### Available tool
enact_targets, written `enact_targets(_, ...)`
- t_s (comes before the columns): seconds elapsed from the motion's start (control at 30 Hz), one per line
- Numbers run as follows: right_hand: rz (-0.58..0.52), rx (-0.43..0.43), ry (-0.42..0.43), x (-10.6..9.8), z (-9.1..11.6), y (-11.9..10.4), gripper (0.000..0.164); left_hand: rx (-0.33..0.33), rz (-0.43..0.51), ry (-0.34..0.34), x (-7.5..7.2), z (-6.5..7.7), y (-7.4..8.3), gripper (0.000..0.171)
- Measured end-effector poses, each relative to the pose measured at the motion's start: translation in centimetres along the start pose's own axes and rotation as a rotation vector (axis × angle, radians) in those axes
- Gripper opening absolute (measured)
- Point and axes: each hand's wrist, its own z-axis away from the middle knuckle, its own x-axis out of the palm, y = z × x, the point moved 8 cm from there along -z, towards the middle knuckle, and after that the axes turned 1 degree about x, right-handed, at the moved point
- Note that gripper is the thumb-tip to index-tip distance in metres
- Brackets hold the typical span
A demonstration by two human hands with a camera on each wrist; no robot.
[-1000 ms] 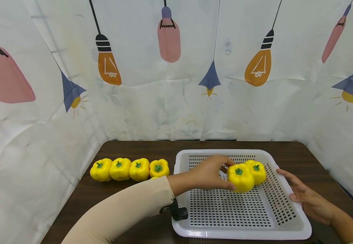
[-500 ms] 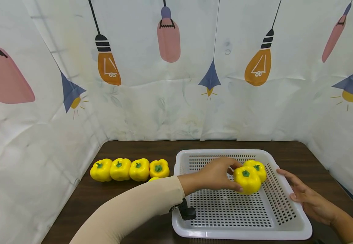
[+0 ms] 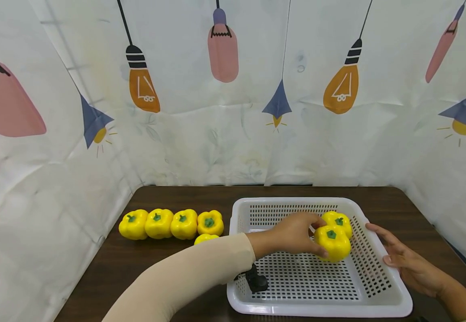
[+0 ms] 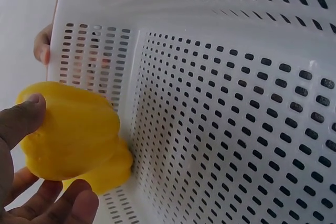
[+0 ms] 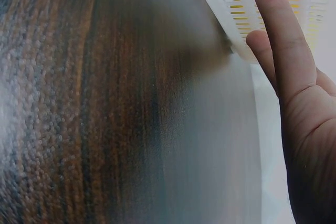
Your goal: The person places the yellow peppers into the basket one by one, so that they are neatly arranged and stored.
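Note:
My left hand (image 3: 295,235) grips a yellow bell pepper (image 3: 334,245) with a green stem, thumb on one side and fingers on the other. It holds the pepper over the right part of a white perforated basket (image 3: 313,309). Just behind is a second yellow bell pepper (image 3: 338,220) inside the basket; in the left wrist view the held pepper (image 4: 73,129) partly hides it. At the basket's right side, my right hand (image 3: 412,266) touches the rim with its fingertips. The right wrist view shows that hand's fingers (image 5: 286,40) fairly straight against the outer wall.
A row of several yellow bell peppers (image 3: 159,223) lies left of the basket on the dark wooden table (image 3: 136,268). Another pepper (image 3: 205,238) in front of the row is mostly hidden by my left sleeve (image 3: 192,273). A printed white curtain (image 3: 200,147) surrounds the table.
My left hand has moved right and slightly toward me with the pepper, across the basket toward its right wall. The right hand stays at the rim.

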Motion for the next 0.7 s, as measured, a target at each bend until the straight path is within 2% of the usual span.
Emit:
enact_targets(0.1, 0.000, -0.004, 0.002, 0.0, 0.0, 0.1, 0.072, -0.003, -0.017, -0.004, 0.4, -0.1, 0.0, 0.065)
enact_targets(0.3, 0.011, -0.013, 0.017, 0.0, 0.1, 0.0, 0.073, -0.011, 0.006, -0.013, 1.1, -0.4, 0.1, 0.062)
enact_targets(0.4, 0.007, -0.005, 0.008, 0.0, 0.1, 0.1, 0.073, -0.026, -0.013, -0.011, 1.4, -0.5, 0.0, 0.063)
enact_targets(0.7, -0.008, 0.003, -0.009, 0.1, 0.0, 0.1, 0.073, -0.015, -0.058, -0.003, 2.4, -1.2, 0.1, 0.065)
